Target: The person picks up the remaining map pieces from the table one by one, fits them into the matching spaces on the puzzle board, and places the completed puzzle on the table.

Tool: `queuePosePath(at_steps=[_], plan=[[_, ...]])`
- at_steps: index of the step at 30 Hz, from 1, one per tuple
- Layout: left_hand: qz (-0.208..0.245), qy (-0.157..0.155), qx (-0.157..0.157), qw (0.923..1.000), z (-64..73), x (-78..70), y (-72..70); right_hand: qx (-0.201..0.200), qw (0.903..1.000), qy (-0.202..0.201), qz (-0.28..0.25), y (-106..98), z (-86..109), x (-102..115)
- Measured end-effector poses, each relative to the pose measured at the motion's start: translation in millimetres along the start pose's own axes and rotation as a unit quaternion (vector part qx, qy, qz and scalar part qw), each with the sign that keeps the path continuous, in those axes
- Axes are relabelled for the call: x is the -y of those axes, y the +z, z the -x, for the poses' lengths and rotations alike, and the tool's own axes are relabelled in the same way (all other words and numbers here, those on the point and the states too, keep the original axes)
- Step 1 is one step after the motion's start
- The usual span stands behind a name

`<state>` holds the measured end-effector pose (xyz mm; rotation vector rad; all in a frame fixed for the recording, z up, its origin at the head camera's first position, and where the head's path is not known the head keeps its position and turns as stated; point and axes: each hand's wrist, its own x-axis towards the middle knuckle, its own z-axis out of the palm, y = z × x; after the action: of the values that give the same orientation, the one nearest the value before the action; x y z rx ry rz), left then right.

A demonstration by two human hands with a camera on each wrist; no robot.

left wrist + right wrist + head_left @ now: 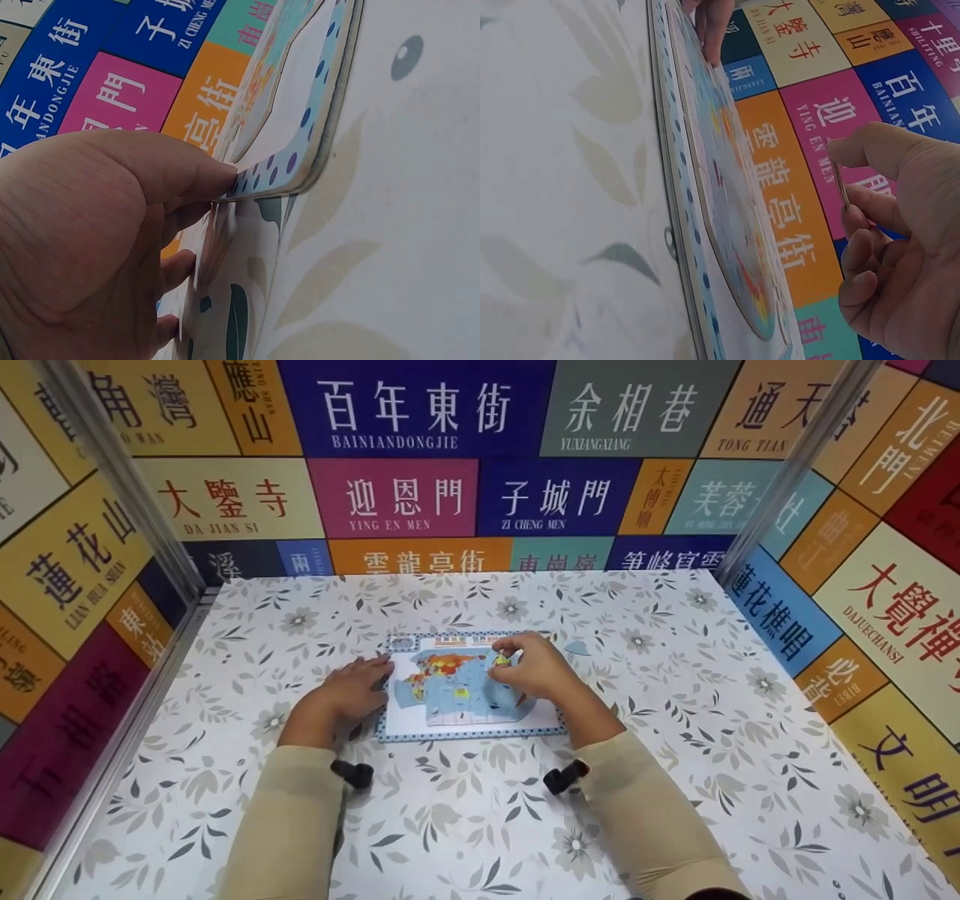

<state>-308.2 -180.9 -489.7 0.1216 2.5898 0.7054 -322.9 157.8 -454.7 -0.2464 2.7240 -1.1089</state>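
A map jigsaw puzzle board (pixel 405 726) with a blue dotted border lies flat on the table, its colourful map pieces joined over much of the middle. My left hand (pixel 351 687) rests at its left edge. In the left wrist view that hand's thumb (pixel 202 171) touches the dotted corner, while the other fingers reach down beside it. Above the right part of the map, my right hand (pixel 534 666) pinches a small puzzle piece (pixel 502 660) between thumb and forefinger. The right wrist view shows this thin piece (pixel 840 184) edge-on, held clear of the board.
A loose light-blue piece (pixel 576 648) lies on the table just past the board's right side. A floral cloth (pixel 450 810) covers the table. Panels with large printed characters (pixel 420 412) stand at the back and both sides, with metal posts (pixel 795 465) at the corners.
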Motion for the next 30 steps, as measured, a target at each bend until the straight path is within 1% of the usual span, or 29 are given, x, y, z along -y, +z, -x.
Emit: queuePosePath(at_steps=[3,9,12,17,19,23,26,30], plan=[[0.017,-0.015,0.002,0.9997,0.5,0.4,0.5,0.007,0.9998,-0.012,-0.011,11.8,-3.6,9.4],[0.007,-0.016,0.000,0.9999,-0.1,0.7,-0.3,0.018,0.9994,-0.028,-0.010,40.7,-12.8,30.2],[0.019,-0.024,0.006,0.9995,0.2,-0.3,-1.6,0.030,0.9986,-0.040,-0.015,55.0,-17.6,39.0],[0.023,-0.025,0.011,0.9994,1.7,-2.2,-4.0,0.039,0.9976,-0.053,-0.022,71.6,-27.0,50.8],[0.018,-0.021,0.008,0.9996,1.1,-2.1,-4.3,0.040,0.9969,-0.064,-0.023,76.1,-31.1,54.5],[-0.016,0.009,-0.002,0.9998,-0.3,0.1,-2.9,0.035,0.9963,-0.078,-0.004,85.1,-37.5,60.6],[-0.043,0.030,-0.011,0.9986,-0.1,0.9,-1.7,0.032,0.9965,-0.075,0.016,91.2,-41.5,64.5],[-0.043,0.026,-0.012,0.9986,0.1,-0.3,-0.9,0.027,0.9967,-0.065,0.040,96.6,-47.2,69.2]])
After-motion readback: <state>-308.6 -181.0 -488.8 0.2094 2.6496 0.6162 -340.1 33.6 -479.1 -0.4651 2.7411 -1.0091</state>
